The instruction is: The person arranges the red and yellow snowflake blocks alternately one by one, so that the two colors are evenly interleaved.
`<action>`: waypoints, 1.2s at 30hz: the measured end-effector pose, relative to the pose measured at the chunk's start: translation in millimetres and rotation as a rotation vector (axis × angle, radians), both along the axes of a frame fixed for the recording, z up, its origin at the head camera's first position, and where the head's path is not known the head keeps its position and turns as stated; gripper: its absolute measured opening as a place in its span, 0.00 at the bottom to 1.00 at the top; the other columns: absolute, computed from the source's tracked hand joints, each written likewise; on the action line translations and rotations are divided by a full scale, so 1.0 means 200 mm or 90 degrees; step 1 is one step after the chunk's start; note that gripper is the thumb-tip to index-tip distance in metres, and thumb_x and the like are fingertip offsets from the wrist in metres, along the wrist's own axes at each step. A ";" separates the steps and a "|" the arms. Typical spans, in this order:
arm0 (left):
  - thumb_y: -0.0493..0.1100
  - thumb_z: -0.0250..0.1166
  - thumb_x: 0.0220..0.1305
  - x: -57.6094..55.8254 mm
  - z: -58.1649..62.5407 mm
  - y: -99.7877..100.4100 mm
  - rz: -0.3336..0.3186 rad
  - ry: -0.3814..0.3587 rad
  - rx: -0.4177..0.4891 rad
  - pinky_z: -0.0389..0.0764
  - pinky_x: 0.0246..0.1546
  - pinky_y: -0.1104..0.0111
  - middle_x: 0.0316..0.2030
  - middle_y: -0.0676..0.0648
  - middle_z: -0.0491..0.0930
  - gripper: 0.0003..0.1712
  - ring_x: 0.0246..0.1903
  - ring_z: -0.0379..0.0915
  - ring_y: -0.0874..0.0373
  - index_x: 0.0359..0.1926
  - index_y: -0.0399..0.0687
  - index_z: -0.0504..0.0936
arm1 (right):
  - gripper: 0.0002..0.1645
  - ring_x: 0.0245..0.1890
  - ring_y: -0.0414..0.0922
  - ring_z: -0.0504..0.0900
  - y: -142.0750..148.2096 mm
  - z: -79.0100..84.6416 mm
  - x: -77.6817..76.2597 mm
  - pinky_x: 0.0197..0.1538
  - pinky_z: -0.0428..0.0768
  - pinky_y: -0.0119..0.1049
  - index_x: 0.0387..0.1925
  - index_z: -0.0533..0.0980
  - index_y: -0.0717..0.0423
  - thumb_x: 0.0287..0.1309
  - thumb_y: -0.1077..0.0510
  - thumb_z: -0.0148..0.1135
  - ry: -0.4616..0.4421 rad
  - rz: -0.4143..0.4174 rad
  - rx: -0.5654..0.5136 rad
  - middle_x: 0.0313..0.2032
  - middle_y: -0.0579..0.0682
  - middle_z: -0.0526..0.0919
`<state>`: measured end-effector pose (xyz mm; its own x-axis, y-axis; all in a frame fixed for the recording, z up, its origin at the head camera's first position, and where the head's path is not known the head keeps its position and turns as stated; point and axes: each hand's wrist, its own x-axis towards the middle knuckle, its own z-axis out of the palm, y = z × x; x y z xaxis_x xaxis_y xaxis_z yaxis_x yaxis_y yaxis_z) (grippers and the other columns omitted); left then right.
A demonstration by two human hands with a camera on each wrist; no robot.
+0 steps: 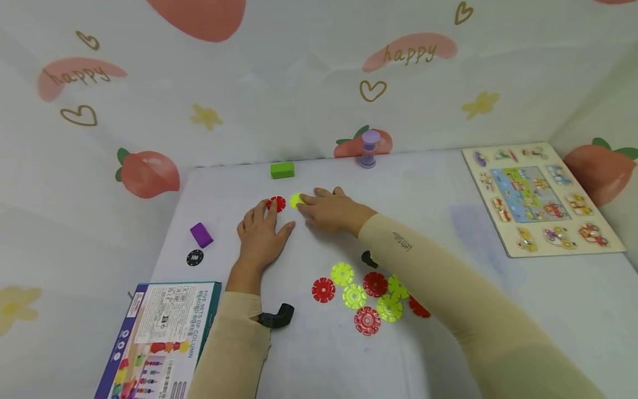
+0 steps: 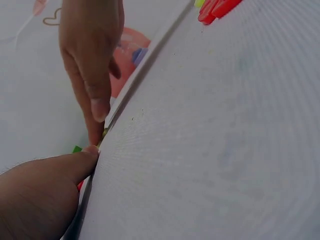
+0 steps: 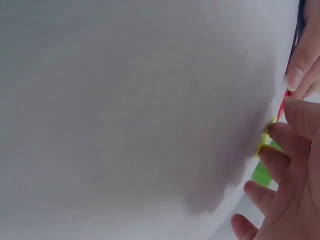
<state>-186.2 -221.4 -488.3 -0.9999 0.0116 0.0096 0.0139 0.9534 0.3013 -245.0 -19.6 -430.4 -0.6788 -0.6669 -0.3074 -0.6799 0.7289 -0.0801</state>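
My left hand [image 1: 261,237] lies on the white table with its fingers extended, the index fingertip touching a red notched disc [image 1: 280,203]. Just right of that disc is a yellow-green notched disc [image 1: 294,200], partly covered by fingertips of my right hand [image 1: 331,211]. In the right wrist view, spread fingers of the right hand [image 3: 290,165] touch the yellow disc [image 3: 263,140] at its edge. Nearer me lies a loose group of red and yellow-green notched discs [image 1: 354,296], some partly hidden under the right forearm.
A green block [image 1: 282,170] and a purple spool-shaped stand [image 1: 369,148] are at the back. To the left are a purple block [image 1: 201,235], a black round chip [image 1: 195,257] and a printed box [image 1: 164,338]. A wooden picture puzzle board [image 1: 543,199] lies at the right.
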 end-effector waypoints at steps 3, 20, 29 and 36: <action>0.72 0.49 0.62 0.00 0.00 0.00 -0.006 -0.006 -0.012 0.41 0.62 0.40 0.74 0.47 0.42 0.49 0.70 0.35 0.43 0.75 0.53 0.50 | 0.37 0.72 0.51 0.42 -0.04 0.01 0.00 0.65 0.48 0.61 0.74 0.53 0.35 0.67 0.34 0.44 -0.016 -0.009 0.008 0.74 0.40 0.46; 0.71 0.48 0.64 0.00 0.02 -0.01 -0.016 -0.003 -0.011 0.40 0.61 0.40 0.74 0.47 0.43 0.48 0.71 0.34 0.44 0.75 0.51 0.50 | 0.51 0.73 0.52 0.40 -0.12 0.00 0.03 0.66 0.40 0.62 0.74 0.51 0.35 0.54 0.17 0.29 -0.017 -0.056 0.005 0.74 0.41 0.45; 0.67 0.51 0.65 0.01 0.03 0.00 -0.014 -0.012 -0.017 0.41 0.62 0.41 0.74 0.46 0.42 0.46 0.71 0.33 0.43 0.75 0.51 0.49 | 0.57 0.72 0.53 0.41 -0.14 0.01 0.04 0.66 0.40 0.62 0.74 0.51 0.37 0.49 0.14 0.25 -0.027 -0.077 0.001 0.74 0.43 0.45; 0.62 0.56 0.65 0.01 0.03 0.00 -0.012 -0.017 -0.017 0.39 0.62 0.42 0.75 0.47 0.40 0.46 0.71 0.32 0.44 0.75 0.51 0.48 | 0.59 0.72 0.53 0.42 -0.14 -0.02 0.03 0.65 0.39 0.63 0.74 0.52 0.36 0.45 0.12 0.23 -0.040 -0.090 -0.013 0.74 0.42 0.44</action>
